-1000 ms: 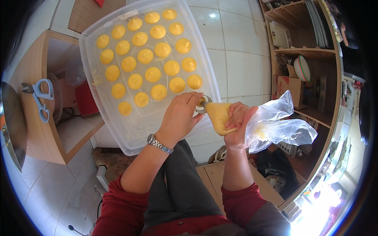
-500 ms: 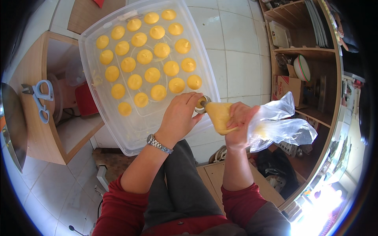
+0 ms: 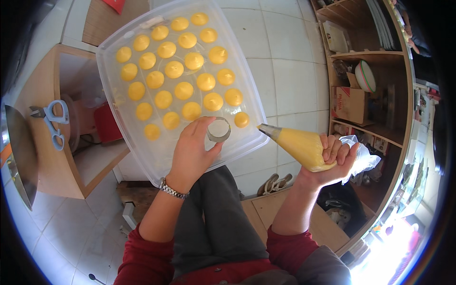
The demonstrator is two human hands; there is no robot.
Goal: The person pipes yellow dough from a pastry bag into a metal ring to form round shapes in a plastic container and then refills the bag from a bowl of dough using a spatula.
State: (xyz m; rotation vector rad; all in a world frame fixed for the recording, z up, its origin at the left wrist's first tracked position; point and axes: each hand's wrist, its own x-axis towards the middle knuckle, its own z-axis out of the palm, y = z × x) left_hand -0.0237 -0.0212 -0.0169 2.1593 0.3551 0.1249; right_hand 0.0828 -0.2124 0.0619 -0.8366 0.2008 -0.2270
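Between the thumb and fingers of my left hand is a round metal ring cutter, held over the near part of a translucent plastic lid-like tray. Rows of yellow piped batter mounds cover much of the tray, most with a small peak. One smaller mound lies just right of the ring. My right hand is wrapped around a clear piping bag filled with yellow batter. Its metal nozzle points left and sits just beyond the tray's right edge. The bag's loose plastic end sticks out behind my fist.
Blue-handled scissors hang on the wooden cabinet at left. Open wooden shelves on the right hold a carton and a bowl. Sandals lie on the tiled floor near my right forearm.
The ring has moved left, off a newly visible mound at the row's right end. My right hand has drawn the piping bag right, and its nozzle has left the ring.
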